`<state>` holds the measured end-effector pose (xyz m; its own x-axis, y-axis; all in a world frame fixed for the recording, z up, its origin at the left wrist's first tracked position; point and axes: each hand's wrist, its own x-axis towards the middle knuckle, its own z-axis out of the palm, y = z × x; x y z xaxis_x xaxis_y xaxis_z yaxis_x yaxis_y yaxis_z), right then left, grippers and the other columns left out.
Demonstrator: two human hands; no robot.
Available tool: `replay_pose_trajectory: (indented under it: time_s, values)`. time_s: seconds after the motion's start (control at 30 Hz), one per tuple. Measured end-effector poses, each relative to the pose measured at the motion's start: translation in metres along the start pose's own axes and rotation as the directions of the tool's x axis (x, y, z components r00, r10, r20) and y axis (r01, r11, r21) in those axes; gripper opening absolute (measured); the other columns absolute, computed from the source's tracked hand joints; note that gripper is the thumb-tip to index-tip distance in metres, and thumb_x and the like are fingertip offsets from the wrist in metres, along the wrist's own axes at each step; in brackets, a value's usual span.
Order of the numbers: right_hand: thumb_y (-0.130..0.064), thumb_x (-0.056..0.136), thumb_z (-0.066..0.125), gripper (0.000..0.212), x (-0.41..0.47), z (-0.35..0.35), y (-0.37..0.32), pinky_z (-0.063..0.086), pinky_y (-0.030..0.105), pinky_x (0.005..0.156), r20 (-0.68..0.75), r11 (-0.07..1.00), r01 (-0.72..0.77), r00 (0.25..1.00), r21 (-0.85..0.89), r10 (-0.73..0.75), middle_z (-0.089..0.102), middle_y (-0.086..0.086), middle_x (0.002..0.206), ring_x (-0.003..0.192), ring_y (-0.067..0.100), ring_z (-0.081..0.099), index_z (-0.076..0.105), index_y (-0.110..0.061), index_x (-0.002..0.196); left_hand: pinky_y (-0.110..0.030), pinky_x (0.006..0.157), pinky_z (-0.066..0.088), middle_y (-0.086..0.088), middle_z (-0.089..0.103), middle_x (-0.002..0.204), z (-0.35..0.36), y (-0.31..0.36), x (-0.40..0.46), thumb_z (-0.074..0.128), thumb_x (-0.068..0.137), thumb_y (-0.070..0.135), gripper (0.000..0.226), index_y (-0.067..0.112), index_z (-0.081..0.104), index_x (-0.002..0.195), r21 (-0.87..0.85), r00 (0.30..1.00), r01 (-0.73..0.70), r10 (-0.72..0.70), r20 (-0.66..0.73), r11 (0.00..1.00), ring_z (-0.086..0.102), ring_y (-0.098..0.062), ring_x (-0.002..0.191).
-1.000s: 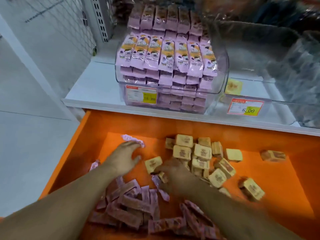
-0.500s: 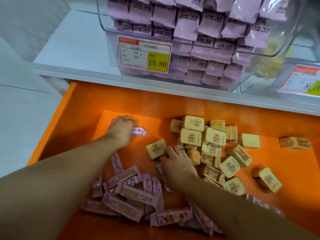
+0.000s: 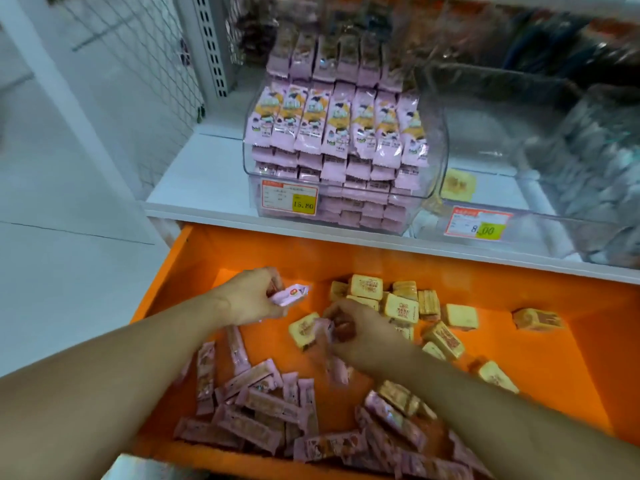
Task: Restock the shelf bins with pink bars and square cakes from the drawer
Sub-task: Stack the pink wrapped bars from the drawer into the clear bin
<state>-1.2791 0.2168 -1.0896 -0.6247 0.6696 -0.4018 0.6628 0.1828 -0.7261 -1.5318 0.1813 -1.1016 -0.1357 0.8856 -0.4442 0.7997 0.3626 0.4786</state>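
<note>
A head-worn camera looks down into an open orange drawer (image 3: 571,375) that fills the lower half of the frame, with a white shelf (image 3: 194,192) above it. Two bare forearms reach in from the bottom edge. The left hand (image 3: 251,297), just left of the frame's centre, has its fingers curled around a pink bar (image 3: 289,295) whose wrapped end sticks out to the right of the hand, raised a little above the drawer floor. The right hand (image 3: 360,332), close to the centre, is blurred; its fingers are curled round another pink bar (image 3: 329,351) that hangs down and to the left from the grasp. A loose heap of pink bars (image 3: 249,407) lies across the lower left and lower middle of the drawer, overlapping at many angles. A cluster of square cakes (image 3: 398,306) in pale yellow wrappers sits in the upper middle of the drawer, just behind and to the right of the right hand, with a few single cakes lying apart toward the right side. On the shelf, upper centre, a clear bin (image 3: 252,202) is packed with neat rows of pink bars and carries a price label (image 3: 289,201) on its front. Just to its right a second clear bin (image 3: 554,223) holds one square cake (image 3: 458,184) near its front left corner and has its own price label (image 3: 477,222). A wire mesh panel (image 3: 145,64) stands in the upper left.
</note>
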Motion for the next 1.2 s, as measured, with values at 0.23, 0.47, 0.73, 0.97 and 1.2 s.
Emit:
replay_pose_trajectory:
  time_s: [0.23,0.47,0.73,0.97,1.2]
  values:
    - [0.013,0.086,0.073,0.041,-0.077,-0.103,-0.066,0.056,0.027,0.066,-0.12,0.935,0.141,0.987,0.324,-0.107,0.072,0.012,0.102,0.087,0.012,0.069,0.066,-0.012,0.118,-0.036,0.055,0.033,0.003,0.048,0.067,-0.059,0.113,-0.087,0.083,0.081,0.044,0.042,0.022,0.047,0.075,-0.036,0.982,-0.151,0.146,-0.119,0.988,0.043,-0.015,0.057]
    - [-0.017,0.074,0.083,0.052,-0.148,-0.145,-0.087,0.055,0.033,0.074,-0.283,0.84,0.24,0.953,0.487,-0.109,0.07,0.013,0.103,0.086,0.022,0.069,0.067,-0.009,0.122,-0.028,0.05,0.047,-0.012,0.075,0.082,-0.079,0.174,-0.164,0.08,0.086,0.043,0.036,0.022,0.059,0.107,-0.454,0.981,-0.176,0.117,-0.156,0.874,0.059,-0.015,0.055]
    - [-0.03,0.078,0.092,0.044,-0.137,-0.145,-0.102,0.055,0.046,0.072,-0.395,0.839,0.187,0.918,0.511,0.036,0.056,0.001,0.077,0.071,0.021,0.066,0.068,-0.022,0.114,-0.045,0.077,0.065,-0.007,0.075,0.107,-0.067,0.198,-0.169,0.076,0.092,0.013,0.033,0.029,0.057,0.115,-0.731,0.992,-0.128,0.087,-0.093,0.67,0.078,-0.021,0.085]
    - [-0.047,0.083,0.086,0.048,-0.108,-0.146,-0.106,0.061,0.038,0.06,-0.393,0.875,0.062,0.907,0.481,0.153,0.068,0.0,0.073,0.061,0.02,0.068,0.061,-0.02,0.114,-0.028,0.063,0.055,-0.001,0.08,0.101,-0.06,0.208,-0.141,0.084,0.085,0.021,0.045,0.021,0.059,0.123,-0.792,0.996,-0.088,0.079,-0.05,0.604,0.078,-0.016,0.091]
    - [-0.016,0.085,0.077,0.049,-0.106,-0.163,-0.107,0.063,0.056,0.086,-0.244,0.743,0.083,0.963,0.664,0.111,0.071,0.023,0.115,0.096,0.038,0.076,0.061,-0.014,0.131,-0.03,0.062,0.055,-0.002,0.081,0.095,-0.065,0.206,-0.129,0.084,0.084,0.013,0.041,0.02,0.064,0.119,-0.843,0.995,-0.09,0.008,-0.101,0.53,0.077,-0.018,0.082]
